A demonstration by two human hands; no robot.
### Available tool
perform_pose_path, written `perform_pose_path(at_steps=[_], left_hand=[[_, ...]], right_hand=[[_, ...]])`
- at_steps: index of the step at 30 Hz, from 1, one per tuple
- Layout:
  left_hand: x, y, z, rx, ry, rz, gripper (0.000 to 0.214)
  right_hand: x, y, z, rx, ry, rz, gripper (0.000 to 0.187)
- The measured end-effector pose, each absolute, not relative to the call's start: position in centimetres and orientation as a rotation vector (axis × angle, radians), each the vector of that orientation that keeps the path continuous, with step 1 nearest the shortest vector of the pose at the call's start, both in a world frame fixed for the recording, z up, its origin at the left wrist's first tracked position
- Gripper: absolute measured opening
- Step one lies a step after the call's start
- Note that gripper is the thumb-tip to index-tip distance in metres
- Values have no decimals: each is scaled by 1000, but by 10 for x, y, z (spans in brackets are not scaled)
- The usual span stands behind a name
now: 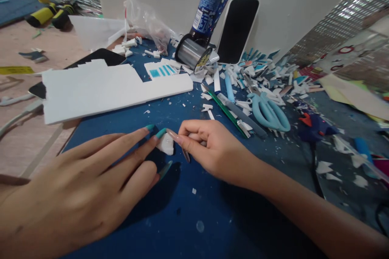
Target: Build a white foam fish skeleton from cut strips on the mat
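Note:
A small white foam piece (166, 144) lies on the blue cutting mat (194, 210). My left hand (91, 178) rests flat on the mat, its fingers stretched out, two teal-nailed fingertips pressing on the piece. My right hand (209, 145) is curled in a pinch against the piece's right side, with a thin dark blade tip showing under the fingers. What the hand grips is mostly hidden.
A large white foam board (100, 89) lies beyond the hands. Light-blue scissors (269, 113), a green-handled tool (226, 111), a blue glue gun (313, 125) and many foam scraps lie to the right. A dark tube (211, 4), tape roll (193, 52) and phone (237, 30) stand at the wall.

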State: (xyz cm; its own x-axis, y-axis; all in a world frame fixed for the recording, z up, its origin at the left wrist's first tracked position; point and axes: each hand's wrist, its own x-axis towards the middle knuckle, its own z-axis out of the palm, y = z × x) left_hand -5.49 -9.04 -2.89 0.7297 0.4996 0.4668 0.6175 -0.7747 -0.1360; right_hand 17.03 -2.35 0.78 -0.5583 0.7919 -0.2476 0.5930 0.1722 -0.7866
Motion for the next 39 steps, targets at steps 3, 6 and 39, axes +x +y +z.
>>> perform_pose_path(at_steps=[3, 6, 39], left_hand=[[-56, -91, -28, -2638, -894, -585, 19], [-56, -91, -24, -2608, -869, -566, 20], [-59, -93, -19, -2579, -816, -544, 31]], right_hand=[[171, -24, 7, -1348, -2243, 1270, 27], [170, -24, 7, -1340, -2253, 1247, 27], [170, -24, 6, -1352, -2233, 1297, 26]])
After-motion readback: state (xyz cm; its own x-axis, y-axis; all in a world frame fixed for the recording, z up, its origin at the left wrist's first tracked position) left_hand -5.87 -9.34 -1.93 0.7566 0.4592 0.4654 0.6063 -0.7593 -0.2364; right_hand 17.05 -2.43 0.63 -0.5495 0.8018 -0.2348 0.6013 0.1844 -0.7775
